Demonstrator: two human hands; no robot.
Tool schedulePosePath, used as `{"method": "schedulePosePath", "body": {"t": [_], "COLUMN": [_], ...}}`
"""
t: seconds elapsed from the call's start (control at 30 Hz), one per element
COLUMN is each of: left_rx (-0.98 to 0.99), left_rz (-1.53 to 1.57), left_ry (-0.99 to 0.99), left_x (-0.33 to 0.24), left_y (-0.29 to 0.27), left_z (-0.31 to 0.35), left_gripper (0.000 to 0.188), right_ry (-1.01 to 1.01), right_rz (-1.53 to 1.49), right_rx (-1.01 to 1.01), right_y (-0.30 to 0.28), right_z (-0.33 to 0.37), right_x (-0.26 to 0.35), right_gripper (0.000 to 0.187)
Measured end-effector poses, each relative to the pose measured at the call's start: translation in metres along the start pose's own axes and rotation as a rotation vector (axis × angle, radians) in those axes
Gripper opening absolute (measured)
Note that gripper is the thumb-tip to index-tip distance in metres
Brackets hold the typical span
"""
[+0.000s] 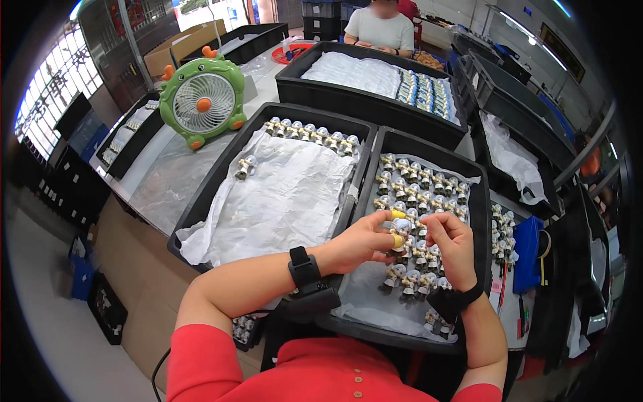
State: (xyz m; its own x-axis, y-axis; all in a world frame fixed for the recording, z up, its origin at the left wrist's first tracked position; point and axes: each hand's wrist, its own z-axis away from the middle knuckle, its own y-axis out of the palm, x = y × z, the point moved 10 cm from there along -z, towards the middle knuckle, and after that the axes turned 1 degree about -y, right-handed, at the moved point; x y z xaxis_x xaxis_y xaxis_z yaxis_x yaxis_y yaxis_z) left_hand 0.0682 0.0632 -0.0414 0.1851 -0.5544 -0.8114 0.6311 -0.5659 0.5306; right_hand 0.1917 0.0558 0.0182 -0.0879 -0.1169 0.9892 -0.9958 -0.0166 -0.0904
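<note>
My left hand (362, 242) grips a small white-haired figurine (402, 229) over the right-hand black tray (483, 208); yellow covers sit on two of its fingertips. Close beside it, my right hand (457, 251) has thumb and index finger pinched together near the figurine. Whatever lies in that pinch is too small to make out. Rows of similar figurines (422, 175) stand on white lining in the tray under my hands. In the left-hand black tray (315, 115), white paper (288, 191) covers the bottom, with one row of figurines (311, 132) along the far edge and a single figurine (246, 167) nearer.
A green fan (204, 100) stands at the left of the table. Beyond the trays, another black tray (295, 87) holds figurines and white sheeting. A person (380, 30) sits across the table. To the right are more figurines (502, 234) and a blue box (528, 254).
</note>
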Motion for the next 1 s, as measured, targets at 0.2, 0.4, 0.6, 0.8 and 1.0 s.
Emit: {"method": "schedulePosePath", "body": {"t": [0.2, 0.4, 0.6, 0.8, 1.0], "left_rx": [0.0, -0.008, -0.029, -0.004, 0.033], "left_rz": [-0.016, -0.009, 0.013, 0.036, 0.101], "left_ry": [-0.012, -0.008, -0.011, 0.002, 0.005], "left_x": [0.003, 0.002, 0.007, 0.001, 0.006], "left_y": [0.0, -0.002, -0.006, 0.001, -0.003], "left_z": [-0.002, -0.001, -0.004, -0.001, -0.004], "left_gripper": [0.056, 0.058, 0.06, 0.059, 0.05], "right_ry": [0.002, 0.041, 0.049, 0.042, 0.033], "right_rz": [-0.008, -0.005, 0.006, 0.016, 0.097], "right_rx": [-0.018, 0.021, 0.016, 0.006, 0.082], "right_y": [0.001, 0.006, 0.004, -0.001, 0.009], "right_z": [-0.001, -0.003, -0.002, -0.002, -0.002], "right_x": [-0.005, -0.011, -0.013, -0.015, -0.016], "right_gripper": [0.017, 0.016, 0.018, 0.021, 0.042]}}
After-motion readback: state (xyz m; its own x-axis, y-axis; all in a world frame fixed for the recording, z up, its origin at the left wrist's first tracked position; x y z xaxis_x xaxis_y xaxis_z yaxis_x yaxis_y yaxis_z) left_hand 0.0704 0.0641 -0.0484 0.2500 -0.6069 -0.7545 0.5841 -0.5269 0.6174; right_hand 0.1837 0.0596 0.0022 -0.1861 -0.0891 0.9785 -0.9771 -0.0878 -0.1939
